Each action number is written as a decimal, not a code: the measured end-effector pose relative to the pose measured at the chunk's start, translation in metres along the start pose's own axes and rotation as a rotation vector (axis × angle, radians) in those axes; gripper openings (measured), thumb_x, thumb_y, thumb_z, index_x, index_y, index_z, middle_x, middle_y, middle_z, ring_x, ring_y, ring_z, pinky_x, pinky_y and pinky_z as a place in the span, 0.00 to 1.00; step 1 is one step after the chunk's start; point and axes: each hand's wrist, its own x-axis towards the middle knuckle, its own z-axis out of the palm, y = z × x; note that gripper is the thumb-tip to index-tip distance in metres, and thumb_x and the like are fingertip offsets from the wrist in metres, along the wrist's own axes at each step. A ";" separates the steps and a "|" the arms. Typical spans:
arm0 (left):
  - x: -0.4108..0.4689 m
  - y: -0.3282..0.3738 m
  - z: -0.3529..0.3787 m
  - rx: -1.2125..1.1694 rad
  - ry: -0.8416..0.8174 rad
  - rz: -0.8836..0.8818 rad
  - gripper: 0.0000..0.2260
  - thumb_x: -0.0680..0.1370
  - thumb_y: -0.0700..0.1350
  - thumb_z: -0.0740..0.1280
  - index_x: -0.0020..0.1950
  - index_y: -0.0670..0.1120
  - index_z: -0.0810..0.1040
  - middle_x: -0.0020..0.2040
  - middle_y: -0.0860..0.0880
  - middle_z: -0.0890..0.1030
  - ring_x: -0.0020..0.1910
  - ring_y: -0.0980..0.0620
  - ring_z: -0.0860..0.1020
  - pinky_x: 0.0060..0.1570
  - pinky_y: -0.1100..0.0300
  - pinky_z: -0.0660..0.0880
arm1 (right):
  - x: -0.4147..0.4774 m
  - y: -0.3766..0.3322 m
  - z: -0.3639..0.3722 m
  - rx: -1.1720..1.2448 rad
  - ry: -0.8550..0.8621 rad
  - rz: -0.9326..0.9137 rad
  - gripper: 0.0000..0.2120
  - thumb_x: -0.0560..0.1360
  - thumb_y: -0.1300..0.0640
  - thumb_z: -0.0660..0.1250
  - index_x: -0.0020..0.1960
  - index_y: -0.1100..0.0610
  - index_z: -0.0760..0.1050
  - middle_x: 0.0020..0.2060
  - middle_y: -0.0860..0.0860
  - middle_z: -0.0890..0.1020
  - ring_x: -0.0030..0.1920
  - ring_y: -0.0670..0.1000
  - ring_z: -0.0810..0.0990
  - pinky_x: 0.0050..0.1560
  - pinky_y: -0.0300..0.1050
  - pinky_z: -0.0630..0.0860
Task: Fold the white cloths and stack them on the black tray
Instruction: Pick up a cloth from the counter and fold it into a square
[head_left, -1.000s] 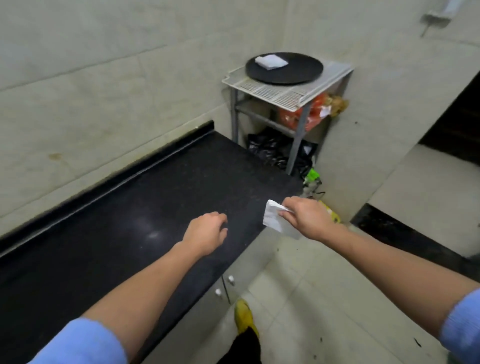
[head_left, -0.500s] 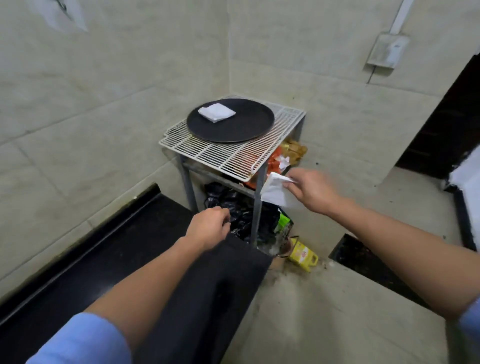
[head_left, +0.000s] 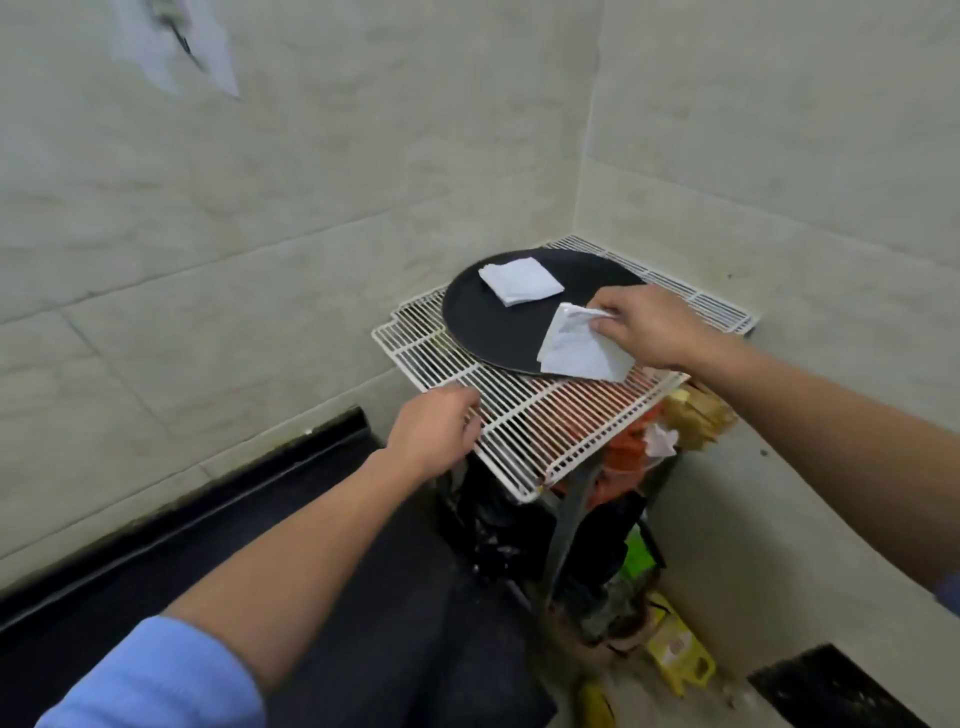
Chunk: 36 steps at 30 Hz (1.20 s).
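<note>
Right hand (head_left: 649, 327) has reached black tray (head_left: 498, 322), fingers (head_left: 605, 326) pinching white cloth (head_left: 576, 348); left hand (head_left: 431, 431) loosely curled, empty.

1. Left forearm (head_left: 311, 545) comes in from the bottom left. It's bare, with a light blue fabric sleeve (head_left: 150, 675) ending near the elbow, and it reaches forward and a bit right.
2. Left hand (head_left: 434, 431) is back-up with the fingers loosely curled under. It's not holding anything as far as I can see, though the fingertips are hidden tbh.
3. Right forearm (head_left: 831, 415) enters from the right edge, stretched out leftward and further forward than the other arm.
4. Right hand (head_left: 649, 327) is knuckles-up, with thumb and fingers pinching the top edge of a small folded white cloth (head_left: 576, 348), which hangs down from the grip.
</note>
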 end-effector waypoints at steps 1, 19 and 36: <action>0.014 0.002 0.001 0.009 0.018 -0.033 0.07 0.76 0.46 0.63 0.50 0.47 0.77 0.48 0.48 0.79 0.48 0.46 0.77 0.43 0.54 0.73 | 0.017 0.010 0.000 0.007 -0.066 -0.045 0.05 0.77 0.51 0.62 0.52 0.47 0.76 0.50 0.49 0.81 0.51 0.55 0.78 0.46 0.50 0.73; 0.101 0.043 0.047 0.085 0.130 -0.338 0.10 0.78 0.46 0.62 0.56 0.46 0.78 0.49 0.48 0.77 0.50 0.49 0.73 0.49 0.54 0.73 | 0.197 0.071 0.088 0.031 -0.405 -0.314 0.10 0.78 0.53 0.63 0.58 0.53 0.77 0.57 0.50 0.79 0.55 0.54 0.76 0.52 0.50 0.73; 0.100 0.048 0.056 0.066 0.184 -0.372 0.09 0.78 0.42 0.62 0.53 0.43 0.80 0.49 0.47 0.78 0.51 0.47 0.74 0.49 0.50 0.75 | 0.150 0.073 0.110 -0.133 -0.198 -0.420 0.21 0.81 0.44 0.53 0.72 0.46 0.65 0.67 0.52 0.68 0.65 0.55 0.67 0.59 0.52 0.68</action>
